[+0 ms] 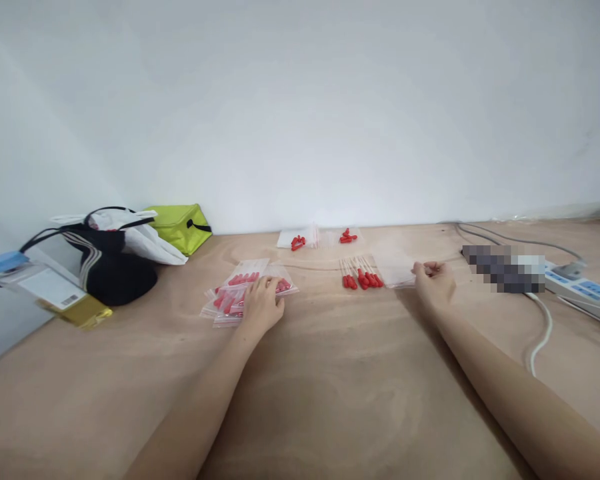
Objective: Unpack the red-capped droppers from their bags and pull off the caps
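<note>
- While the left hand [264, 305] lies palm-down over the pile of clear plastic zip bags with red contents [229, 303], the right hand [437, 287] is at the flat translucent plastic bags [394, 260];
- left hand: fingers loosely bent, thumb out to the side; can't tell if it grips a bag;
- right hand: fingers curled, tips drawn together at the bags' right part; can't tell if film is pinched;
- key relation: slim pale sticks with red bulbous ends [364, 279] lie on the wooden desk [340, 387], left of the right hand, translucent bags between; long axes run roughly away from the person, red ends nearer; right hand is the closer one;
- containers: red shows through the pile's plastic; no contents visible in the translucent bags; small red pieces [298, 243] in two clusters at the back, with clear plastic about them; inside or on top, can't tell
</note>
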### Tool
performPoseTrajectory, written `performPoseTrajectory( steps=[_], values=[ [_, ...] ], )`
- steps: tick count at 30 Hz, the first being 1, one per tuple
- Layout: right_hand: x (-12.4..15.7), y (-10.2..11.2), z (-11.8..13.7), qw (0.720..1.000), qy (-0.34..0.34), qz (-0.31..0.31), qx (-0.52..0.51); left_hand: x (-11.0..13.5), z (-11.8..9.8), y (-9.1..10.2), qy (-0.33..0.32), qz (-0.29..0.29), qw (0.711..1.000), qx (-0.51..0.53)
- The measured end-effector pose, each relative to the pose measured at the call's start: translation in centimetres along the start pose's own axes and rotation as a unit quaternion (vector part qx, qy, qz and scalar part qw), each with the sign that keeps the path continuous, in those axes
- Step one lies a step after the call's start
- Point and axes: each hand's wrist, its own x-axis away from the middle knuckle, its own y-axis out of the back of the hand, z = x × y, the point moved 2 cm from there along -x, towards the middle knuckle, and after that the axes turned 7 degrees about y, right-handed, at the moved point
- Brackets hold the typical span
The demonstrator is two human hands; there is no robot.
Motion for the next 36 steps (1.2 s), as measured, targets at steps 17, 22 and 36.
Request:
performPoseTrajectory(
  steps=[17,22,36],
  values=[
    [6.2,-1.7,4.8,0.895,0.409,0.051,0.171,1.0,-2.0,-1.2,-0.082,-0.037,0.995,0.048],
    [9.7,-3.9,7.1,0.814,0.53,0.192,0.136,0.9,-4.6,-2.5,-0.122,0.007,0.985,0.121],
    [10.1,-5.9,7.6,0.801,0.542,0.212,0.143,0.5,-4.6,-3.1,-0.14,0.034,0.96,0.239]
  ],
)
